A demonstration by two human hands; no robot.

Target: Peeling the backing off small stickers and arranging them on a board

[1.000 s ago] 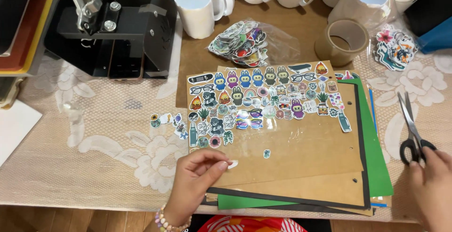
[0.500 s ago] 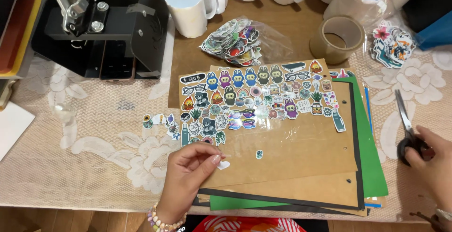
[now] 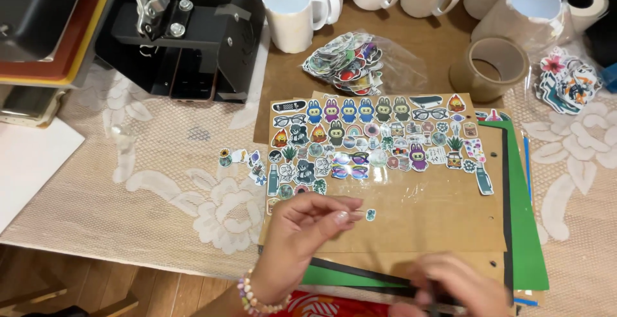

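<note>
The left hand (image 3: pixel 302 236) lies on the near edge of a brown cardboard sheet (image 3: pixel 424 217), its fingers drawn together and the thumb and forefinger pinched on something small and pale — too small to tell what it is. Just beyond those fingertips, almost touching, sits a single small round sticker (image 3: pixel 371 214) on the cardboard. Farther out from the hand, a dense spread of stickers (image 3: pixel 379 140) covers the far part of the sheet, laid flat in rough rows under a clear film; a few loose stickers (image 3: pixel 247 163) lie off the sheet on the lace tablecloth (image 3: pixel 167 195), out to the hand's left.

The right hand (image 3: pixel 459 285) is low at the near edge, blurred, its fingers curled over the stacked black and green sheets (image 3: pixel 527 227) under the cardboard; a thin dark thing shows at its fingers, but whether the hand grips it I cannot tell.

Well beyond both hands stand white mugs (image 3: pixel 292 11), a heap of stickers in a clear bag (image 3: pixel 347 63), a roll of brown tape (image 3: pixel 490 67) and — far off to the left — a black press machine (image 3: pixel 186 34).
</note>
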